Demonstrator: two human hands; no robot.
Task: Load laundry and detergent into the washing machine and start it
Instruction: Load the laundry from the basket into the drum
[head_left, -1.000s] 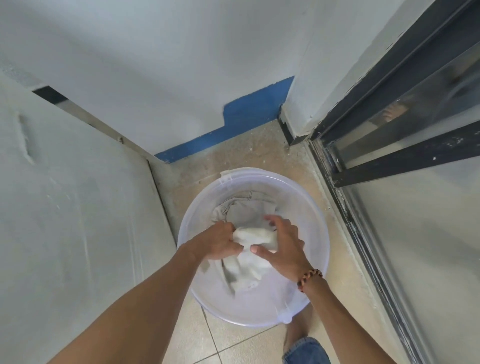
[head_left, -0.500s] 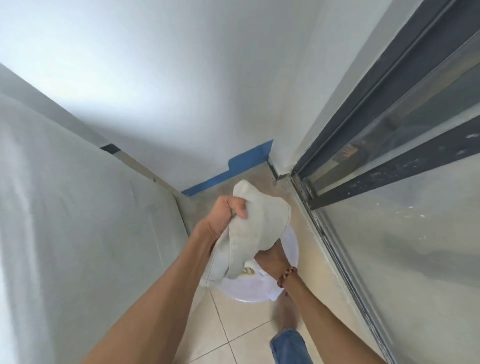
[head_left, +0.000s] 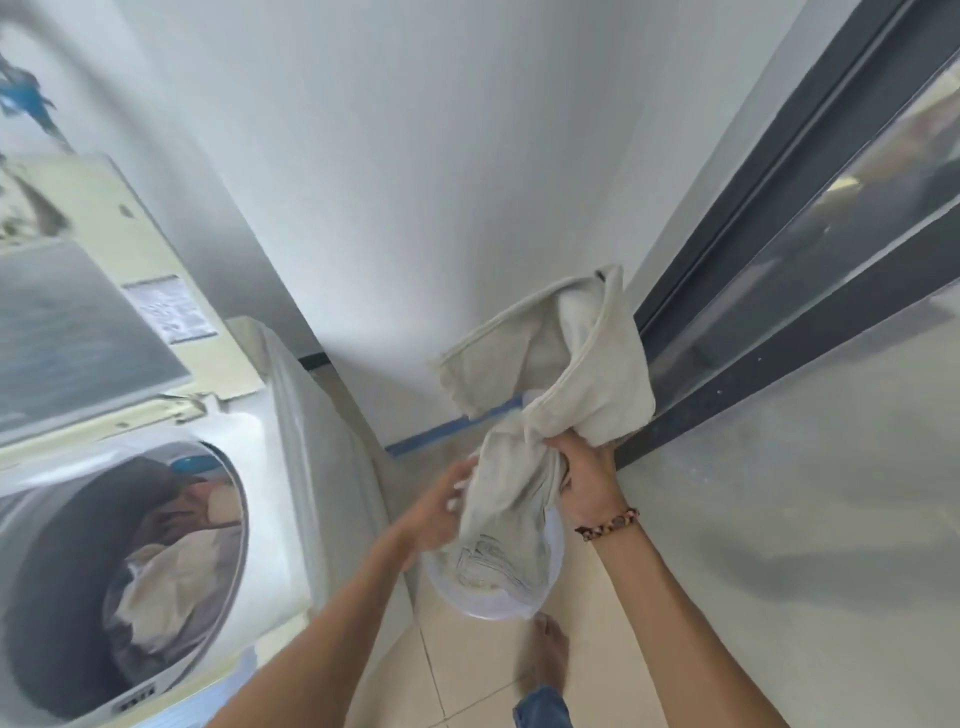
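Both hands are up in front, working one pale cloth (head_left: 550, 395). Right hand (head_left: 587, 480), the one with the bead bracelet (head_left: 608, 524), has its fingers curled tight round a bunched middle part of the cloth, so the top flops up and over above the fist and the rest hangs down below. Left hand (head_left: 441, 506) is just beside it with fingers fairly straight and spread, touching the hanging part on its left side; it's a bit blurred, so I can't tell if it's actually pinching anything.

Right under the cloth sits one clear round tub (head_left: 498, 605) on the tiled floor (head_left: 467, 675), with a bare foot (head_left: 548, 657) and a bit of blue jean hem near its front edge. The cloth's lower end hangs into or just over the tub, hard to say which.

Off to the left is one top-load washer (head_left: 291, 467), lid (head_left: 78, 322) standing open, and the drum (head_left: 52, 571) already has clothes (head_left: 166, 587) in it, light stuff on top of darker stuff. Behind it all, a white wall, and on the right a dark-framed sliding door (head_left: 779, 249).
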